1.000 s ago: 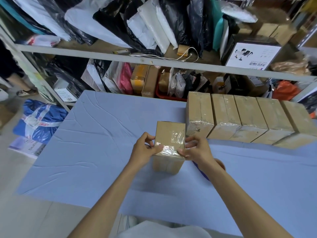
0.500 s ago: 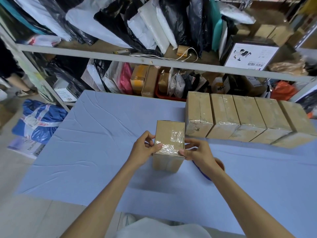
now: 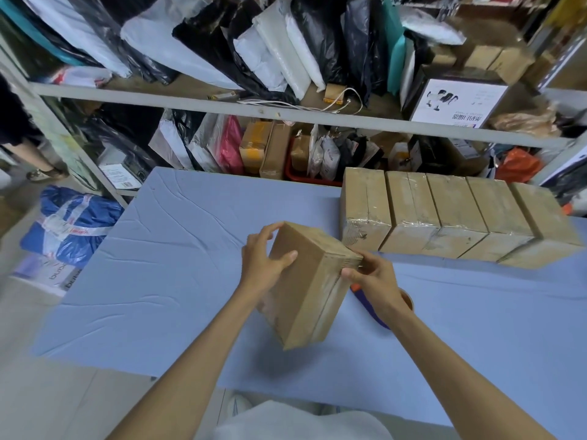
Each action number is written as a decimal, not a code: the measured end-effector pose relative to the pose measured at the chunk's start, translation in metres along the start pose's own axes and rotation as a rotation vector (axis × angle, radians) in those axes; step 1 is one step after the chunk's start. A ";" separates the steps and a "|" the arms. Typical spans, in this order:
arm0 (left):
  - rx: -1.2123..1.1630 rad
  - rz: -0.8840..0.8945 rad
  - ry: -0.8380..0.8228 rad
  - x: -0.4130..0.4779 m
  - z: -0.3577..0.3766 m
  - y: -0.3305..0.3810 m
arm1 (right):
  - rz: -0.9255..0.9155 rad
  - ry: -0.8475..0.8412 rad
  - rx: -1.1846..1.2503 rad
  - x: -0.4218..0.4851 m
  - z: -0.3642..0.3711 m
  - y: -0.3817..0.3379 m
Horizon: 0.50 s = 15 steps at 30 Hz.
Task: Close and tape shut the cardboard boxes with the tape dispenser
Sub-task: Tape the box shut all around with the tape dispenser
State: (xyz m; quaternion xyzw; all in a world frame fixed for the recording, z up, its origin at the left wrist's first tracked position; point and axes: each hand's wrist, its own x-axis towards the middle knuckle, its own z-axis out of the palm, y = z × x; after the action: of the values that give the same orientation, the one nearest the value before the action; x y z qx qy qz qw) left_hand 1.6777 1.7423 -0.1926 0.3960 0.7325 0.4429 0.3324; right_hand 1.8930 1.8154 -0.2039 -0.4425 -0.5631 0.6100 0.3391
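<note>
Box in hand: a small brown cardboard box [image 3: 305, 287] with clear tape along its end seam was held tilted over the desk, its lower corner pointing down above a shadow on the cloth.
Left hand: the left hand [image 3: 263, 258] gripped the box's upper left side, fingers curled over the far edge and thumb lying flat on the broad face.
Right hand: the right hand [image 3: 374, 281] pinched the taped upper right corner of the box between thumb and fingers.
Tape dispenser: a blue-handled tape dispenser [image 3: 371, 312] lay on the desk just beneath the right wrist, mostly hidden.
Finished boxes: a row of five taped brown cardboard boxes [image 3: 444, 217] stood side by side, touching, along the far right of the desk.
Desk: a desk covered in pale blue creased cloth [image 3: 158, 281].
Behind: a grey metal shelf rack [image 3: 222, 109] was packed with black and white plastic bags and parcels.
</note>
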 end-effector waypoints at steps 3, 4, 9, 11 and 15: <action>-0.110 -0.272 -0.213 -0.006 -0.005 -0.020 | 0.103 0.061 0.003 0.000 0.001 0.010; -0.143 -0.291 -0.237 -0.009 -0.004 -0.025 | 0.138 0.125 -0.050 0.001 0.004 0.013; -0.117 -0.248 -0.084 -0.014 0.009 -0.037 | 0.118 0.183 -0.394 0.002 0.018 0.022; -0.107 -0.251 -0.072 -0.015 0.011 -0.040 | 0.147 0.060 -0.359 0.001 0.020 0.023; -0.072 -0.270 -0.080 -0.018 0.014 -0.046 | 0.273 -0.118 -0.321 -0.006 0.017 0.031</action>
State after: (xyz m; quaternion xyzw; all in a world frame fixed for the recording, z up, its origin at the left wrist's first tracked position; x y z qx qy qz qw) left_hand 1.6843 1.7180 -0.2377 0.2988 0.7491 0.4039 0.4318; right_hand 1.8821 1.7993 -0.2337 -0.5265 -0.6068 0.5776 0.1448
